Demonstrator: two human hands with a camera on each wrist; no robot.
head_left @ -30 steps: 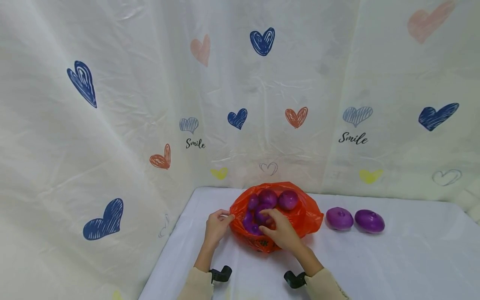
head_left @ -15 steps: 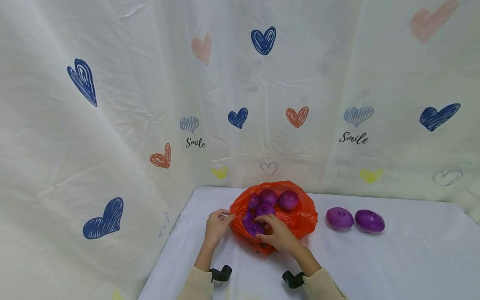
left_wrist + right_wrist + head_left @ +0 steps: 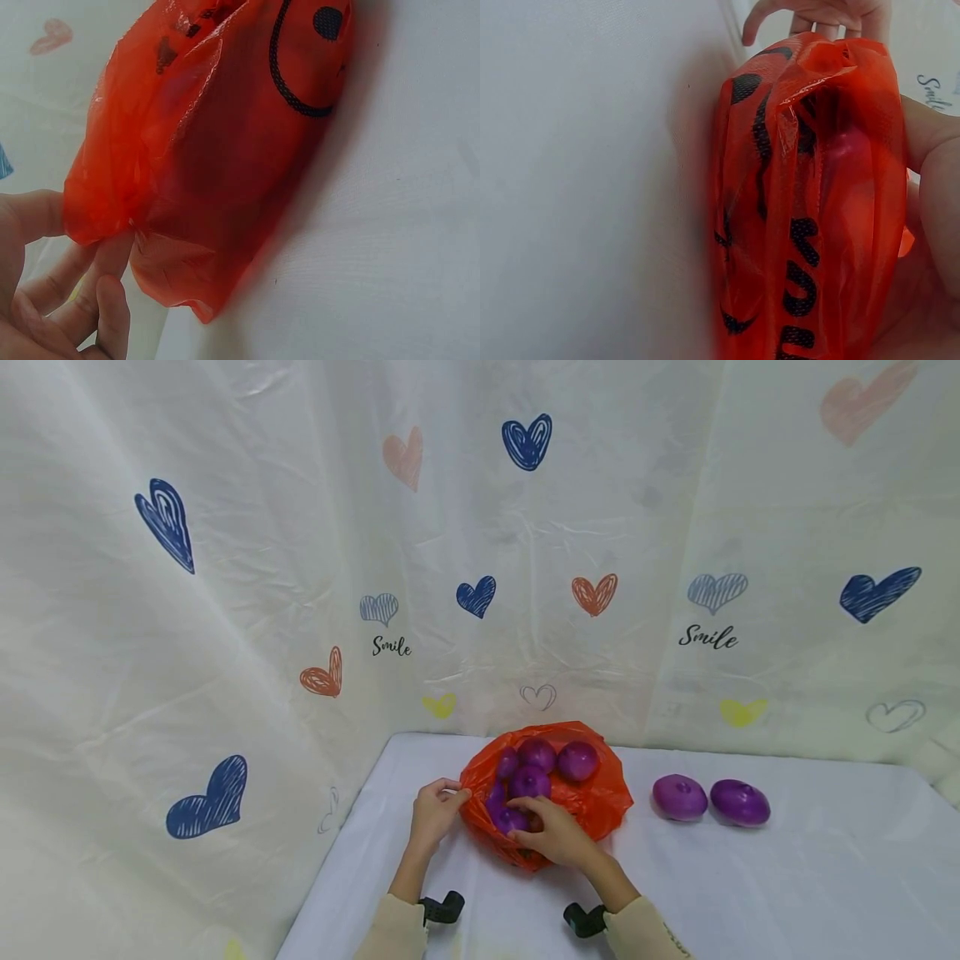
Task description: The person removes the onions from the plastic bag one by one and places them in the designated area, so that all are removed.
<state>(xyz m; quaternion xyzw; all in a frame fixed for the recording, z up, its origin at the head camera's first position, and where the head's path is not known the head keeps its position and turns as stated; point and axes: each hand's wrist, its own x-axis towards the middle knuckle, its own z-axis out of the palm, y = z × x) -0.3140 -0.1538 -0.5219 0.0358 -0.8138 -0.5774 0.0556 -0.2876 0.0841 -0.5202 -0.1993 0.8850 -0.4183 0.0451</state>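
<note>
A red plastic bag (image 3: 611, 793) stands with its mouth spread, holding several purple onions (image 3: 577, 761). My left hand (image 3: 433, 814) pinches the bag's left edge; in the left wrist view, the thumb and fingers (image 3: 112, 255) lie on either side of the red film. My right hand (image 3: 557, 833) reaches over the front rim into the bag, its thumb and fingers around a purple onion (image 3: 510, 820) near the front. In the right wrist view the bag's printed side (image 3: 802, 225) hides that onion and most of the fingers.
Two more purple onions, one lighter (image 3: 679, 797) and one darker (image 3: 740, 802), sit on the white-covered table (image 3: 825, 860) right of the bag. Behind hangs a pale curtain (image 3: 637, 527) printed with hearts.
My right hand has moved slightly down and toward the front of the bag, closing in on the front onion. The bag's right side has drawn inward. My left hand keeps its place.
</note>
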